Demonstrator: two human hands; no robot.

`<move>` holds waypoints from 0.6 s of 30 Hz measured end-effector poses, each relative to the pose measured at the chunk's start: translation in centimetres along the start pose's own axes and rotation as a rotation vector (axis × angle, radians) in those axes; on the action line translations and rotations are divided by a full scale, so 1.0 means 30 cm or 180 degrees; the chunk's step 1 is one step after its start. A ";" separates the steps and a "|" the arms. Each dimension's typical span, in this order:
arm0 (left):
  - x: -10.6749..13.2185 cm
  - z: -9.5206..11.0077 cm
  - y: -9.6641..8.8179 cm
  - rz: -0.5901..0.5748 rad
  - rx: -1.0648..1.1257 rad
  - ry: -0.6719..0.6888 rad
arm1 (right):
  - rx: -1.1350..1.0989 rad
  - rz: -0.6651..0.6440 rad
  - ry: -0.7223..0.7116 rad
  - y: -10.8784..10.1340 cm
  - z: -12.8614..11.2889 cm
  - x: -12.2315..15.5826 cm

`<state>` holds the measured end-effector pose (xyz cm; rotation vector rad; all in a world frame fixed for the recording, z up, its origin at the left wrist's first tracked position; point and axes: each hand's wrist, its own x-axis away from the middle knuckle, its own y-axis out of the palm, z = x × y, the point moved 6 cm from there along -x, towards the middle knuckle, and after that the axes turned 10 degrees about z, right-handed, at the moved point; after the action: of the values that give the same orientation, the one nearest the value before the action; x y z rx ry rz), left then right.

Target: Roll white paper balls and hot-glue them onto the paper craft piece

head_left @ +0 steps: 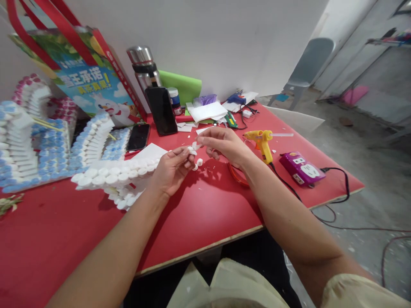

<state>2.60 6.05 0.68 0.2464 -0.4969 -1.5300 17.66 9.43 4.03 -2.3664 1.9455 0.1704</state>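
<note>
My left hand (176, 168) pinches a small white curled piece (192, 150), perhaps paper, over the red table. The thumb and forefinger of my right hand (224, 143) close at the upper end of the same piece, its other fingers loosely bent. Just below lies another small white curl (198, 164). Left of my left hand rests a white structure built of many small rounded pieces (118, 174), partly hidden by that hand and forearm. A yellow glue gun (261, 141) with a clear glue stick lies right of my right hand.
A purple power socket box (301, 167) with a black cable sits near the right edge of the red table (205, 222). Blue-and-white models (54, 145), a gift bag (93, 81), a steel flask (144, 68) and an upright phone (161, 111) stand at the left and back.
</note>
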 end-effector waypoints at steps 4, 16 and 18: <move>-0.003 -0.008 -0.005 -0.0026 0.0149 -0.0253 | 0.0281 -0.0117 -0.0351 0.007 -0.008 -0.001; -0.014 -0.008 -0.018 0.0101 -0.0007 -0.0054 | 0.0514 -0.0219 -0.0321 0.007 -0.014 0.011; -0.012 -0.006 -0.019 0.0136 -0.0031 -0.0058 | 0.0399 -0.0290 -0.0320 0.013 -0.015 0.013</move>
<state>2.19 6.36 0.21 0.2133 -0.5060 -1.4938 17.37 8.92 4.44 -2.3130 1.7471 0.1540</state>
